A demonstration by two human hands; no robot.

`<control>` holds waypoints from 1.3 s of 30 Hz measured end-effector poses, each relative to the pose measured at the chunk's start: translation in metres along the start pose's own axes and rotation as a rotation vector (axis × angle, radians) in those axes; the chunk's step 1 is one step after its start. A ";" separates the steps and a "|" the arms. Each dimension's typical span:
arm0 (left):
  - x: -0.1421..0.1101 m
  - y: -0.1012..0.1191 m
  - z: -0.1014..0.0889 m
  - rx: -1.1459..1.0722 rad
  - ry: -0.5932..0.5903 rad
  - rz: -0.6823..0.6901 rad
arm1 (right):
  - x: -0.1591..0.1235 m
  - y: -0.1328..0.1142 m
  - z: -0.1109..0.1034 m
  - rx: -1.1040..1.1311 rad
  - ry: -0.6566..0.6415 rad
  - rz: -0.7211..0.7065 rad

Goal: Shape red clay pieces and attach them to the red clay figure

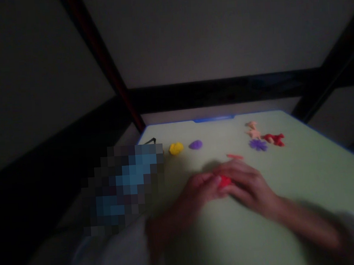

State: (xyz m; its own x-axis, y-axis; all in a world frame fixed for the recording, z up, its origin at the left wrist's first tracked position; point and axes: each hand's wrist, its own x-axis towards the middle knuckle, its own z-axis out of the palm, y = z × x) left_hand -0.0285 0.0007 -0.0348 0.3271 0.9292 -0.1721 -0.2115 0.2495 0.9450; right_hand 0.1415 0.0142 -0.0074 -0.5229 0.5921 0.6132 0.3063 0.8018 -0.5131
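Low over the middle of the table, my left hand [202,188] and my right hand [246,183] meet around a lump of red modelling clay [224,181]. Both hands are closed on it, and the fingers hide most of the lump. Just beyond my right fingers lies a thin orange-red strip [235,156]. Farther off to the left sit a yellow clay lump [176,149] and a smooth purple clay piece [196,144]. Dim light and blur hide the finer details.
At the far right of the pale table [291,237] lie a purple flower-like shape [258,145], a red figure [275,139] and peach-coloured pieces [254,133]. A pixelated blue patch [137,171] covers something at the left edge. Behind the table stands a wall with dark beams [216,92].
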 end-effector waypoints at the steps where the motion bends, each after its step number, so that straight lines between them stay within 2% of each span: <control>1: 0.000 0.000 0.000 -0.003 -0.003 -0.002 | 0.000 0.000 -0.001 0.005 0.004 -0.004; 7: -0.002 0.013 0.006 0.026 -0.180 -0.045 | -0.001 0.003 -0.002 -0.015 0.027 -0.052; 9: -0.001 0.018 0.008 0.070 -0.207 -0.040 | 0.000 0.003 0.000 -0.011 0.010 -0.033; 14: 0.000 0.019 0.008 0.127 -0.195 0.018 | -0.002 0.001 0.005 -0.029 -0.008 0.044; 20: 0.002 0.012 0.002 0.055 -0.153 -0.014 | -0.008 -0.009 0.006 -0.127 -0.022 0.043; 25: -0.002 0.018 -0.001 0.262 -0.180 0.018 | -0.008 -0.013 0.002 -0.369 -0.062 -0.015; 28: -0.005 0.024 0.000 0.337 -0.187 0.028 | -0.007 -0.013 0.001 -0.449 -0.096 0.008; 35: -0.004 0.018 0.003 0.300 -0.157 0.049 | -0.011 -0.011 0.002 -0.114 -0.216 0.233; 39: -0.001 0.011 0.002 0.275 -0.137 0.057 | -0.010 -0.012 0.003 0.036 -0.220 0.336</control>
State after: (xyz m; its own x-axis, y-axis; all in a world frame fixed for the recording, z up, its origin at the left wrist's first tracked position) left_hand -0.0294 0.0016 -0.0238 0.4470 0.8894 -0.0954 0.0178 0.0978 0.9950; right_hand 0.1409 -0.0019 -0.0088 -0.5577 0.7861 0.2666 0.4634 0.5613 -0.6857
